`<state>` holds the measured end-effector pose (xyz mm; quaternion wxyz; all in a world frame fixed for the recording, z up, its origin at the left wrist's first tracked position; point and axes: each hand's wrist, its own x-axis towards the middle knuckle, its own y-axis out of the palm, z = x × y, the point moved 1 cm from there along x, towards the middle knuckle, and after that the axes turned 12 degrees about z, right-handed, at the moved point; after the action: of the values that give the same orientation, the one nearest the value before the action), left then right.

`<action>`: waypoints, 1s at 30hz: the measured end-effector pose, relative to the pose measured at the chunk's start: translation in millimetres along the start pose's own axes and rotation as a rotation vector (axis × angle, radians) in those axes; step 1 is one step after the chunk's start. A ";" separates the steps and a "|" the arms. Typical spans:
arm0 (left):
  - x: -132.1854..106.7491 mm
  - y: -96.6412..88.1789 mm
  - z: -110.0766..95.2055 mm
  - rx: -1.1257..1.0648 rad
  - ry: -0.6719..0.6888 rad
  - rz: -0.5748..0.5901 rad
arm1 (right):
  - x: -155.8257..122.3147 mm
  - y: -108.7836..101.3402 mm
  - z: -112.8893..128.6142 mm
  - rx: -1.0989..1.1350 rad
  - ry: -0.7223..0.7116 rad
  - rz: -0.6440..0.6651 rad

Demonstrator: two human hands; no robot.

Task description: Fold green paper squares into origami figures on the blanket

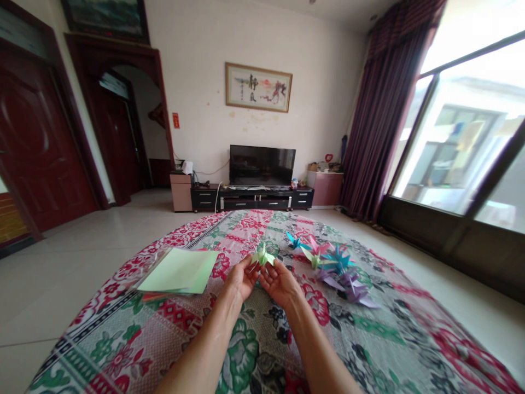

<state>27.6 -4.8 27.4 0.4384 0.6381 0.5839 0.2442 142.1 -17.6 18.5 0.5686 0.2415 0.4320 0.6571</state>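
A pale green paper crane [263, 255] is held up over the middle of the table, its wings spread to both sides. My left hand [243, 279] pinches the wing on the left between thumb and fingers. On the other side, my right hand [280, 282] grips the right wing, palm turned up. Both hands are close together, with the crane between their fingertips. To the right lies a group of folded cranes: a blue crane [340, 259], a light green crane [315, 259], a purple crane [356, 289] and pink ones partly hidden among them.
A stack of square paper [180, 271], light green on top, lies left of my hands. A patterned cloth [246, 350] covers the round table. Beyond its far edge stand a low cabinet [256, 201] and a television [262, 165].
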 end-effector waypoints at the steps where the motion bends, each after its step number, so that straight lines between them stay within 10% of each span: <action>1: 0.3 -0.3 -0.2 0.011 0.006 0.012 | -0.3 0.3 0.1 0.000 0.000 0.000; 30: 6.0 -6.9 1.6 0.018 0.039 0.019 | -1.8 1.1 1.6 0.034 0.006 0.027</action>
<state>26.4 0.1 19.6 0.4191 0.6425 0.5885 0.2555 143.2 -18.9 20.6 0.5544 0.2550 0.4413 0.6579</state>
